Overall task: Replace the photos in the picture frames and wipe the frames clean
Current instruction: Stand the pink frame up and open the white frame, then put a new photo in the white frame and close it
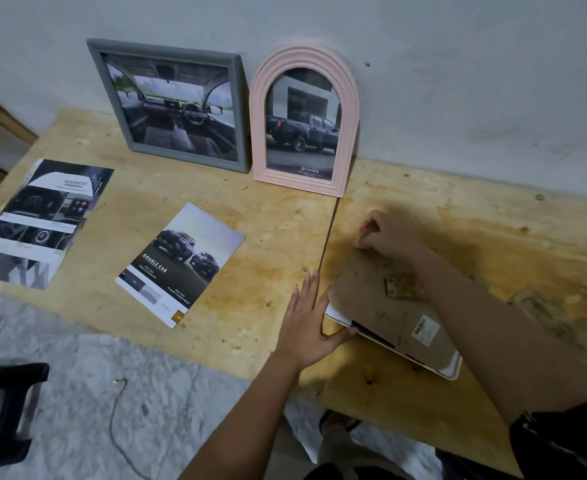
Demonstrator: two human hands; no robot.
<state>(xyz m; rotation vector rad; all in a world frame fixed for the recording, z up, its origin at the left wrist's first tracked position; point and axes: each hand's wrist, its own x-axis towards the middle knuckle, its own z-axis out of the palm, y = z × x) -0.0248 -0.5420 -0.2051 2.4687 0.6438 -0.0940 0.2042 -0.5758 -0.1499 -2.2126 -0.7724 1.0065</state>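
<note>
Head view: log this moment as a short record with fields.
surface: wooden table
standing frames: grey frame and pink arched frame, leaning against the wall, car photos inside
loose prints: double cab print and interior print, flat on the table
work piece: face-down frame, brown backing up
left hand: fingers straight on the table, thumb against the face-down frame's near edge
right hand: pinch grip at the face-down frame's far corner
</note>
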